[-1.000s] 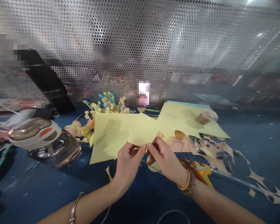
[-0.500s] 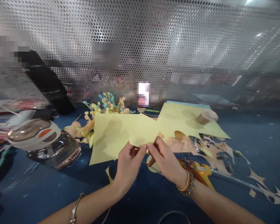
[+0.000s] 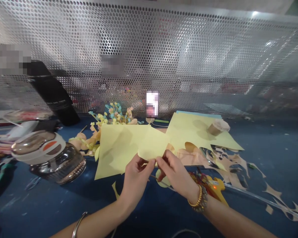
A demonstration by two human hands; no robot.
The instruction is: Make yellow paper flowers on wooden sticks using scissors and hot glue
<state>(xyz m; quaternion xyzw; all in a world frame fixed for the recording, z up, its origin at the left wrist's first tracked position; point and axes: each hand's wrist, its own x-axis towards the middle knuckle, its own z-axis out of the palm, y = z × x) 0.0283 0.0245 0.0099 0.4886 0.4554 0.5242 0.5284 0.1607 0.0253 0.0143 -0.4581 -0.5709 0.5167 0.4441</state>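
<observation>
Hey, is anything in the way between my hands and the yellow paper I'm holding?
Nothing visible is in the way. Your left hand and right hand are both at the lower edge of the pale yellow paper sheet, with no object between them and it.

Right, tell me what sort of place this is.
Probably a papercraft workbench: sheets of yellow paper, cut paper scraps and a glue gun are spread around the person's hands.

Craft workshop: paper offcuts [image 3: 234, 172], glue gun [image 3: 215, 186]
</observation>
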